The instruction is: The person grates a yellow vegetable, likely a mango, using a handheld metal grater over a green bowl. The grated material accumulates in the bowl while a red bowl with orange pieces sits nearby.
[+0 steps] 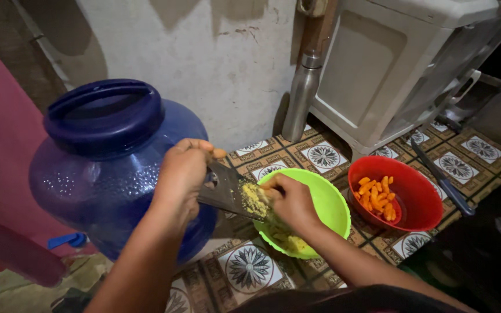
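A: Left hand (184,171): curled around the upper end of a flat metal grater (227,194), fingers over the top edge, thumb side toward the camera. Firm grasp. The grater is tilted, its lower end reaching over the rim of the green bowl (333,204).

B: Right hand (290,200)?

A: Fingers bunched and pressed against the grater's face, above the bowl. They are closed on something small, but the piece itself is hidden under the fingertips; I cannot tell what it is. Yellow gratings (254,200) cling to the grater just beside those fingers.

B: Contents of the green bowl?

A: More yellow grated pulp (291,242) lies on the near side of the bowl, partly covered by the right wrist.

B: Surroundings?

A: A red bowl (421,203) stands just right of the green one, nearly touching it, holding orange pieces (376,196) that look like peeled turmeric or carrot; which one, I cannot tell. A dark-handled knife (442,181) lies behind the red bowl, on the patterned floor mat (250,269). A big blue water jug (108,168) with a dark blue cap sits behind the left forearm. A steel flask (300,101) stands against the wall, next to a white plastic cabinet (389,64).
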